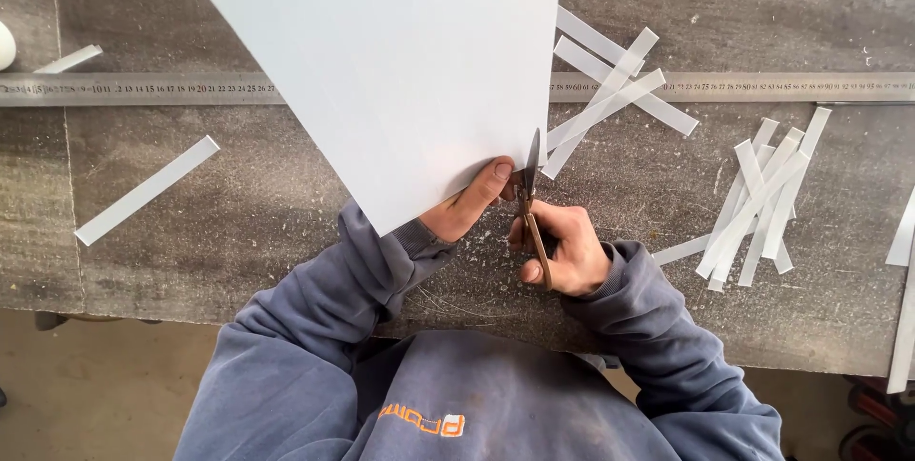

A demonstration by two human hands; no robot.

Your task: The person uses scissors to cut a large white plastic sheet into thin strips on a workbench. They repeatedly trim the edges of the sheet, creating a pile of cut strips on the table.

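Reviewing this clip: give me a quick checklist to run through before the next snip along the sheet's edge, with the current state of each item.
1. Left hand grips the white sheet at its lower edge: ok.
2. Right hand holds the scissors: ok.
3. Blades meet the sheet's right edge: ok.
4. Left thumb clear of the blades: not ok, it sits right beside them.
5. Marked cutting line on the sheet: cannot tell.
6. Cut strips lie apart from the scissors: ok.

Left hand [469,205] pinches the white sheet [410,70] at frame centre; right hand [562,249] grips scissors [530,196] at its right edge. Cut white strips [758,204] on the bench [238,204] at right, steel ruler [133,89] across top.
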